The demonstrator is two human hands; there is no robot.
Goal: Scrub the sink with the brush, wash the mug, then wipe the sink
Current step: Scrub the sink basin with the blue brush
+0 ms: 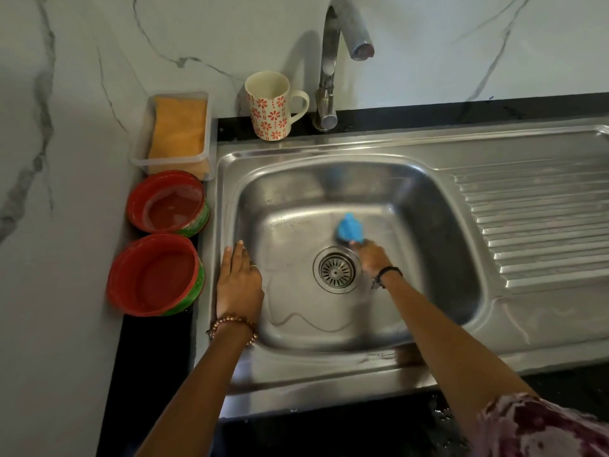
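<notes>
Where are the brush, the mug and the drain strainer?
brush (350, 228), head view, on its blue body at the basin floor.
mug (268, 107), head view, on its flower-patterned side wall.
drain strainer (336, 270), head view, on its slotted metal centre.

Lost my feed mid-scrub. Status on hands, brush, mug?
Right hand grips blue brush on basin floor beside drain. Left hand flat on sink left edge. Mug upright by tap. Nothing blocking.
</notes>
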